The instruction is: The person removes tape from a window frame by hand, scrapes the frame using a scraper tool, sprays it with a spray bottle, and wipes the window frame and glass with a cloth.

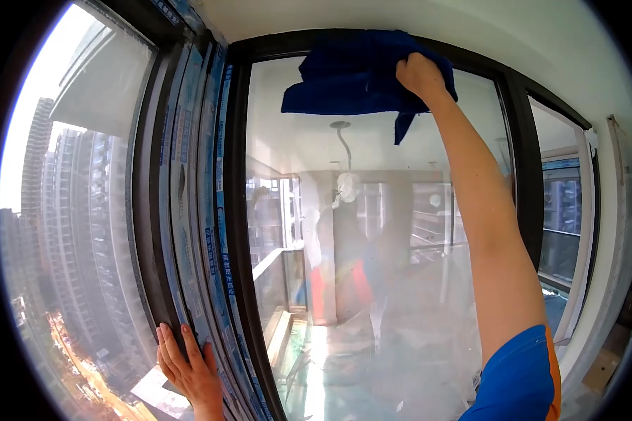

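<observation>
My right hand (421, 76) is raised to the top of the window pane (372, 231), its fingers closed on a dark blue cloth (351, 74). The cloth spreads left of the hand across the upper glass and the dark top frame, with one corner hanging down. Low on the left, my left hand (188, 368) rests with fingers stretched out against the dark window frame (151, 231) and the sliding-door tracks beside it. Nothing is held in it.
Blue printed protective film (218, 210) runs along the frame strips between the two panes. Tall buildings (84, 189) show through the left glass. At right stands a narrower window (562, 210). The middle pane reflects a room and a hanging lamp wire (345, 147).
</observation>
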A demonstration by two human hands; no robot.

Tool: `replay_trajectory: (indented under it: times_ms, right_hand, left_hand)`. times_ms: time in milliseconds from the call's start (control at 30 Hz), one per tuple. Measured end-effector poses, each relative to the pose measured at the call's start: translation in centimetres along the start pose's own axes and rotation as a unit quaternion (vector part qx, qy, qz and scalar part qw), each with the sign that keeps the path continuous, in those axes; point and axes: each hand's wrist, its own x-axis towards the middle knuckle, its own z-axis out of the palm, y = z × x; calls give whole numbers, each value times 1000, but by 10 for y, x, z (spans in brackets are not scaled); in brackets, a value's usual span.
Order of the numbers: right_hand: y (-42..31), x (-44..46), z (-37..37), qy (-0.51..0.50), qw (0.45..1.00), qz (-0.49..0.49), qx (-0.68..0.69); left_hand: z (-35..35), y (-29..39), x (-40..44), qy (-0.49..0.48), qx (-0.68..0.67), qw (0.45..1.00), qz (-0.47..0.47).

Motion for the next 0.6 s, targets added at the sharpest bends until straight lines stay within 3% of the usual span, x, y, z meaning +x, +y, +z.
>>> replay_trajectory:
  times_ms: [100,233,433,500,533,600]
  right_hand:
    - [47,6,-19,-5,999,38,0]
    - [15,6,-12,-4,999,38,8]
    - [-123,0,18,-33,995,6,91]
    - [-177,-5,13,-28,996,-49,67]
    - [-200,-7,29,14,995,-55,83]
    - [-238,7,77,-1,995,-78,63]
  left_hand:
    - [2,-3,-1,-3,1,1000,-3]
    - [-3,0,1,-14,-13,1000,-9]
    - [-2,-3,0,-15,-21,1000,2]
    - [-2,-4,1,-14,-28,999,3]
    - [-2,-4,1,-14,-31,999,3]
    - [-3,-5,1,-17,-26,999,4]
